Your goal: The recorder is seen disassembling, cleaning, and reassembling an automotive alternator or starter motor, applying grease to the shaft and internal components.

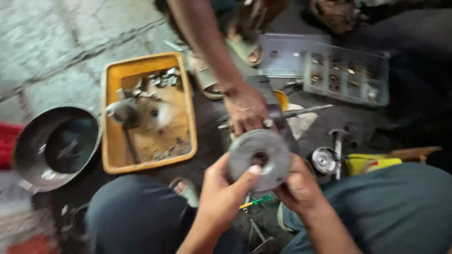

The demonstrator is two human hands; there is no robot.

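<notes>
Grimy concrete floor; left hand (221, 193) and right hand (297, 188) fingers pinching round grey metal disc (259, 159), central hole.

Grey metal disc (259, 159), yellow tray (109, 117)

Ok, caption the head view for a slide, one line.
Both hands, left and right, hold a grey metal disc while another person's hand works beside a yellow tray.

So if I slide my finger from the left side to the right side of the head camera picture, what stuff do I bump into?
Round metal bowl → yellow tray of dirty metal bits → grey metal disc held in the person's left hand and right hand → small shiny round part → grey compartment box.
</notes>
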